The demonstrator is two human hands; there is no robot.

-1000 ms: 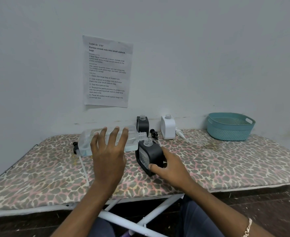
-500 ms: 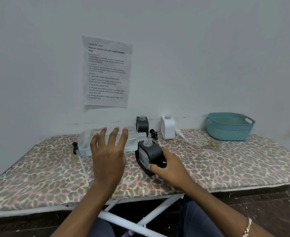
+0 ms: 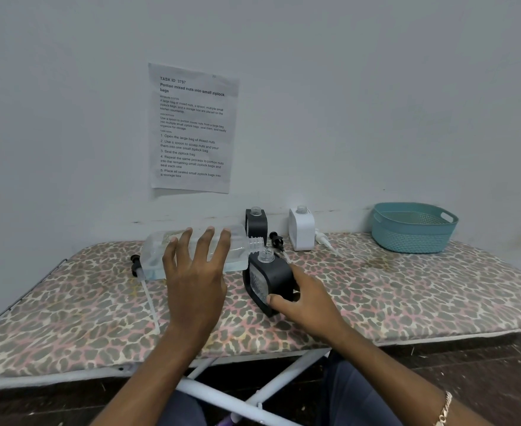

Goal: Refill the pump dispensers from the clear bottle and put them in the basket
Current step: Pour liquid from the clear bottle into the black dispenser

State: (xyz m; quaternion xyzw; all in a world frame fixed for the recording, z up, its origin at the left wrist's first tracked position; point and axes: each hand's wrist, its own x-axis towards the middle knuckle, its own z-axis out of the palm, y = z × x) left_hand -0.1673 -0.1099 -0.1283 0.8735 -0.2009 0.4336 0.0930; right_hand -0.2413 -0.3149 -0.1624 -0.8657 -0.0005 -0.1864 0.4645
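Since the left hand (image 3: 196,272) lay across the clear bottle (image 3: 154,256), its thumb was hidden and a grip could not be told. Its fingers (image 3: 205,244) were spread straight over the tipped bottle, whose neck sat just above the black dispenser (image 3: 276,275) on the patterned board (image 3: 406,296). The right hand (image 3: 310,302) clasped that dispenser, thumb on its front, forearm reaching in from lower right.

Left hand (image 3: 196,278) fingers spread, gripping clear bottle (image 3: 158,253); right hand (image 3: 305,302) curled round black dispenser (image 3: 273,272).
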